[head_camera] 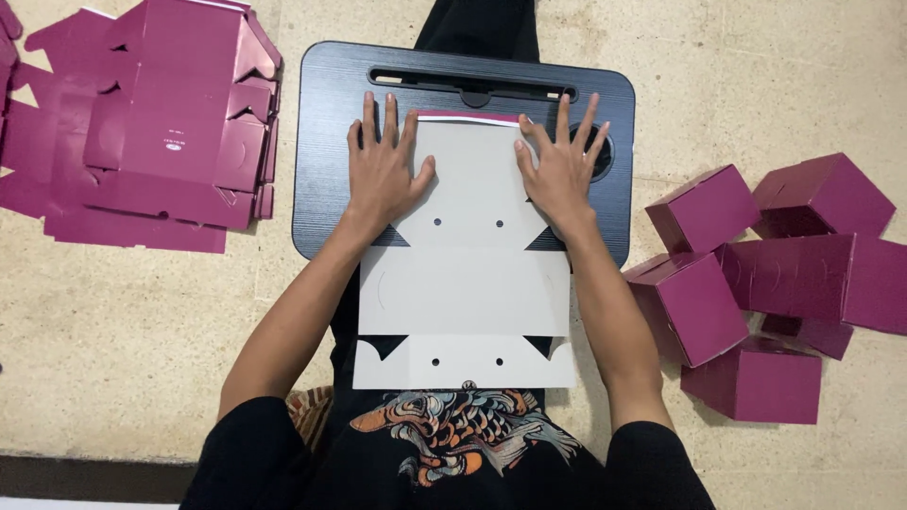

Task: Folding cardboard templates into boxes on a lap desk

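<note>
A flat die-cut cardboard box blank (468, 274) lies white side up on a black lap tray (326, 113); a thin magenta edge shows at its far end. My left hand (383, 165) presses flat on the blank's far left part, fingers spread. My right hand (562, 161) presses flat on its far right part, fingers spread too. The blank's near end hangs over my lap, past the tray's front edge. Small round holes and notched flaps show along its fold lines.
A stack of flat magenta box blanks (151, 123) lies on the beige floor at the left. Several folded magenta boxes (756, 283) are heaped on the floor at the right. The tray has a slot (472, 85) along its far side.
</note>
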